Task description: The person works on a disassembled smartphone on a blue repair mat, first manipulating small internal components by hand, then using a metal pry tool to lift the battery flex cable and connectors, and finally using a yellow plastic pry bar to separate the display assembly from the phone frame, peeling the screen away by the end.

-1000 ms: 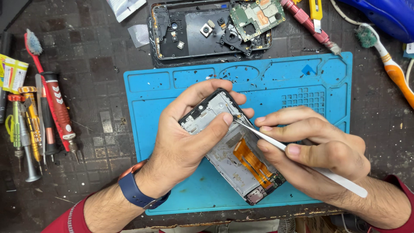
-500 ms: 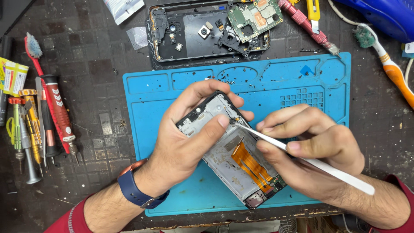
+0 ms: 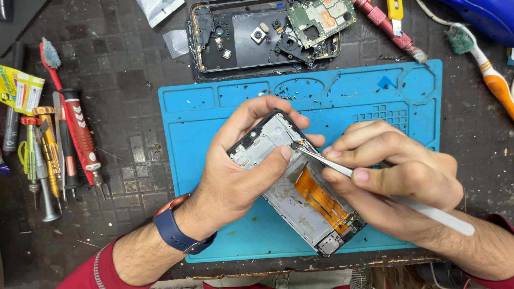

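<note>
Phone frame: lying tilted above the middle of the blue mat, upper end toward the top left, lower end toward the bottom right. Showing a grey metal inner plate with an orange ribbon cable running down its lower half and a small circuit strip at the lower end.

Left hand: gripping the upper end of the phone frame, thumb pressing on the inner plate, fingers curling over the top edge. Wearing a blue wristband and a red sleeve.

Right hand: pinching a pair of tweezers between thumb and fingers, clenched on the shaft. Tweezer tip touching the frame's right edge, just beside the left thumb. White rear end of the tool sticking out past the wrist.

Lying above the mat: a black phone back cover, opened, with small camera parts inside and a green circuit board resting on its right end.

Lying left of the mat on the dark worktop: a row of screwdrivers with red, orange and green handles, a red-handled brush, a yellow packet.

Lying at the top right: a toothbrush with an orange and white handle, a red-handled tool, part of a blue object.
</note>
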Motion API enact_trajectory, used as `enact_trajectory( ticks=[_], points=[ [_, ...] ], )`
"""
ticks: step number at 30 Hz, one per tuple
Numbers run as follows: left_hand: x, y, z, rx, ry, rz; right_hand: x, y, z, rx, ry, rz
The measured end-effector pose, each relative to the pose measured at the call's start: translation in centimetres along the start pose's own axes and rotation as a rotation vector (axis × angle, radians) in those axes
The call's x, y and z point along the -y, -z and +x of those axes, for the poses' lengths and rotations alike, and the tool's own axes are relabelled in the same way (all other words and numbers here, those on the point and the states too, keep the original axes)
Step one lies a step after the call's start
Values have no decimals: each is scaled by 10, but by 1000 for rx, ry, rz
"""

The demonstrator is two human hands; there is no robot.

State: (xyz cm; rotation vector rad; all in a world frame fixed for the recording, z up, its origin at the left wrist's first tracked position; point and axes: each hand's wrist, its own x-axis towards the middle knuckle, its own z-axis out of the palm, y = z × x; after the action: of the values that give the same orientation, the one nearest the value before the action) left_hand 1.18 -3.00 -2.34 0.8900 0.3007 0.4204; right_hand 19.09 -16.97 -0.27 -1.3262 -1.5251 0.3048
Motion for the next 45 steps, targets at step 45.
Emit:
enact_trajectory(
  ticks=[45],
  points=[
    [-1,-2,0,-7,27,70,-25,23,-19,-158,-5,72]
  ],
)
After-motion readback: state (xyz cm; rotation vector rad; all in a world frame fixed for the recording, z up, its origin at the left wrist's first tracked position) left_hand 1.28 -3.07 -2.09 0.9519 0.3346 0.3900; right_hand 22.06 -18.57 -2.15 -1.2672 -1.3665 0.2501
